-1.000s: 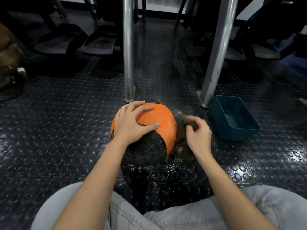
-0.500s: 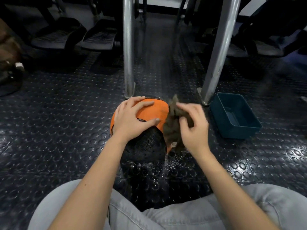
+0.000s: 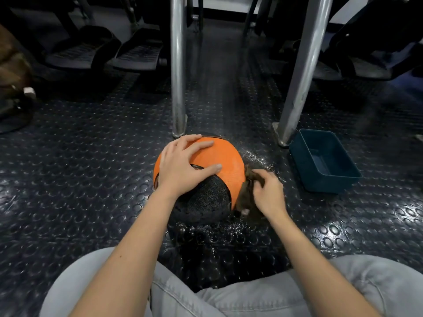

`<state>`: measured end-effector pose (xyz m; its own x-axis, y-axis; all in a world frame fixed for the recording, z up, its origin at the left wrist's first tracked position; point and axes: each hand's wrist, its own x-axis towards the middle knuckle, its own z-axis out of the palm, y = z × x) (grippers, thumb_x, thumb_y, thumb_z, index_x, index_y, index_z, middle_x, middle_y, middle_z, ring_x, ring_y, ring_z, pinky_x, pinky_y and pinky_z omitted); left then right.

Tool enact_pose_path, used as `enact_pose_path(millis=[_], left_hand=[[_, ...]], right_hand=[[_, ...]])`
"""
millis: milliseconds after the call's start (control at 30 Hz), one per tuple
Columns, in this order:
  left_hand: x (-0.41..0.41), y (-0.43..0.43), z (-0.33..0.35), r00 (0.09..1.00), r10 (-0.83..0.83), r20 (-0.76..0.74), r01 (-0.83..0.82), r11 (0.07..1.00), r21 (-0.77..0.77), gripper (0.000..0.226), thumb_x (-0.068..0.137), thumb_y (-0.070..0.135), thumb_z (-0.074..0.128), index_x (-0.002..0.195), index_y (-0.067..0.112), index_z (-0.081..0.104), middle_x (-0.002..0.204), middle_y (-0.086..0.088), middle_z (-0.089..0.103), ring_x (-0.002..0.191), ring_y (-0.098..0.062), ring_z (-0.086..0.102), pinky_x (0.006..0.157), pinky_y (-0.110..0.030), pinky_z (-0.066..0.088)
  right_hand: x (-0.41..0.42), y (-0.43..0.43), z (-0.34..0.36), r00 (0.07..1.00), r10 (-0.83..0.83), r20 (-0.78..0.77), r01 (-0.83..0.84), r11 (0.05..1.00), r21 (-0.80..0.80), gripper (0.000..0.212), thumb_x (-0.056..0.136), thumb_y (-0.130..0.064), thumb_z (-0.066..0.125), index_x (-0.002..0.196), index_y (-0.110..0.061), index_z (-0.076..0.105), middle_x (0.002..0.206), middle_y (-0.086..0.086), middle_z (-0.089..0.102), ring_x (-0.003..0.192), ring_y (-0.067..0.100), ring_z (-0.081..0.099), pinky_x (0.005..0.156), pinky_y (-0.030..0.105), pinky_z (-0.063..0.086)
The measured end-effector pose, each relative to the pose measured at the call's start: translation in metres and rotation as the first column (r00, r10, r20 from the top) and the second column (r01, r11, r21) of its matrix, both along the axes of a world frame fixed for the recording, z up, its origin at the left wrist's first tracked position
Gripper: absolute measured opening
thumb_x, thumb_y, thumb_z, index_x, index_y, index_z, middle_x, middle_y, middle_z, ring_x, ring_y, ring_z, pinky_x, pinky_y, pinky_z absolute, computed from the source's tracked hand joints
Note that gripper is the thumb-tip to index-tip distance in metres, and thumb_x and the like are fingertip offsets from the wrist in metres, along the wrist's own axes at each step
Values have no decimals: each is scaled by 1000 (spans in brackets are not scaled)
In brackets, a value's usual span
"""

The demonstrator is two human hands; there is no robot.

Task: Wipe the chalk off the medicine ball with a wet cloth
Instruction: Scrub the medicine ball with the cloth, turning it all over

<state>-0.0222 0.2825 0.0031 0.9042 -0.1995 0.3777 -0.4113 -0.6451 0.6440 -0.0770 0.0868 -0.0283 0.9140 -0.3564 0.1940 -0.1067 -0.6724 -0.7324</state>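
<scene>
1. The medicine ball [image 3: 219, 161], orange with a black textured panel facing the person, sits on the dark studded floor [image 3: 91, 179] near the middle of the view.
2. The left hand [image 3: 183, 165] lies palm down on the ball's top, toward its 10 o'clock side. Its fingers are straight and spread, and the thumb stretches across the orange panel. It presses on the ball without clasping it.
3. The right hand [image 3: 267, 193] is at the ball's 4 o'clock, its fingers curled round a bunched dark brown cloth [image 3: 246, 195].
4. The cloth touches the ball's right flank, beside the seam where orange meets black. A pale tag shows at its lower end, close to the floor.
5. Water droplets [image 3: 229, 232] glisten on the floor at the ball's 6 o'clock, and more at its 2 o'clock.
6. A blue tub [image 3: 329, 181] stands at the ball's 3 o'clock, apart from it, just beside the foot of a slanted metal leg [image 3: 302, 65]. I cannot tell whether the tub holds water.
7. An upright metal leg [image 3: 178, 65] stands at the ball's 12 o'clock, just behind it.
8. Knees in grey jeans [image 3: 229, 298] fill the view's 6 o'clock edge.
</scene>
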Motion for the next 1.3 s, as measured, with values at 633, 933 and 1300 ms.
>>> enact_pose_path(millis=[633,933,1300], left_hand=[[1,1,-1,1000,10,-4,-10,1000,-13,52,60,78,51,109,60,49,123,34,38,119,1,30,109,-42,24],[-1,2,-1,1000,12,-8,-13,1000,-22,52,60,77,52,109,61,49,123,34,38,123,-4,33,109,-39,22],[0,-1,-3,999,42,16,-42,999,-12,52,61,77,51,110,59,52,124,32,39,124,-7,36,106,-32,20]], right_hand=[[10,3,22,914,102,393,-90,995,-49,31,86,6,46,112,-5,60,110,8,51,101,4,46,94,9,33],[14,-1,33,937,25,348,-53,996,71,33,93,1,47,122,-8,57,110,7,48,96,-6,44,87,0,28],[4,-2,37,948,5,319,-16,999,35,32,92,1,46,121,-8,58,109,5,48,95,-4,45,83,-1,28]])
